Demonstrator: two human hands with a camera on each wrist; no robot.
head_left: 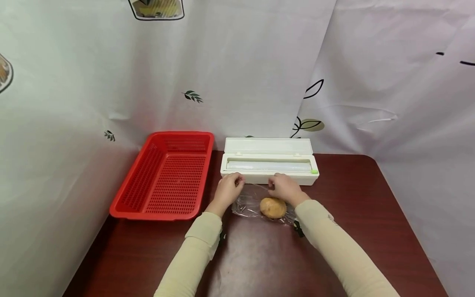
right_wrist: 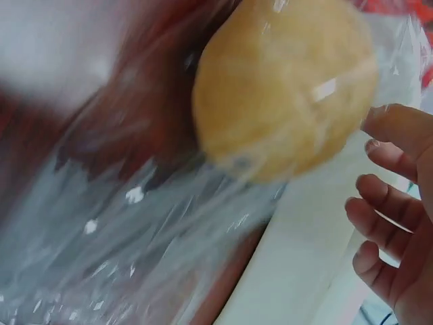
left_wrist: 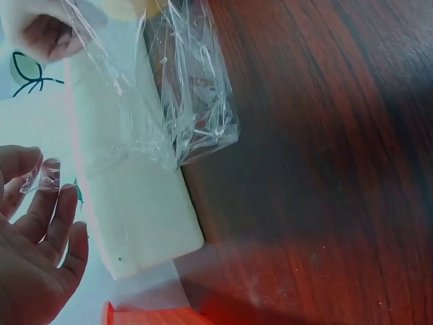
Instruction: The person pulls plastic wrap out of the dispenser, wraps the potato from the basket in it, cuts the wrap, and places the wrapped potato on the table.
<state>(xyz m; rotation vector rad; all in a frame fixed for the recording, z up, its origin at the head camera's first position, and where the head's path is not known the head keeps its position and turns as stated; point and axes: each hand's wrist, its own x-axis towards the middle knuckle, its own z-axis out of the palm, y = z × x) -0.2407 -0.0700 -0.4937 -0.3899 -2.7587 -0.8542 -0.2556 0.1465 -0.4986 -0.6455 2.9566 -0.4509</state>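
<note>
A yellow-brown potato [head_left: 273, 208] lies on a sheet of clear plastic wrap [head_left: 246, 205] on the table, in front of the white wrap box. In the left wrist view, my left hand [left_wrist: 40, 250] pinches a corner of the wrap between thumb and forefinger, its other fingers loosely bent. The right hand [head_left: 285, 187] is just behind the potato, pinching the wrap's far edge with thumb and forefinger. In the right wrist view, film covers part of the potato [right_wrist: 284, 88] beside the right fingertips [right_wrist: 375, 122].
Behind my hands stands the white wrap box [head_left: 270, 179], its lid [head_left: 269, 146] raised and a roll of film [head_left: 269, 166] inside. A red plastic basket [head_left: 200, 194] sits to the left on the dark wooden table [head_left: 256, 264]. White printed sheeting [head_left: 245, 74] encloses the table.
</note>
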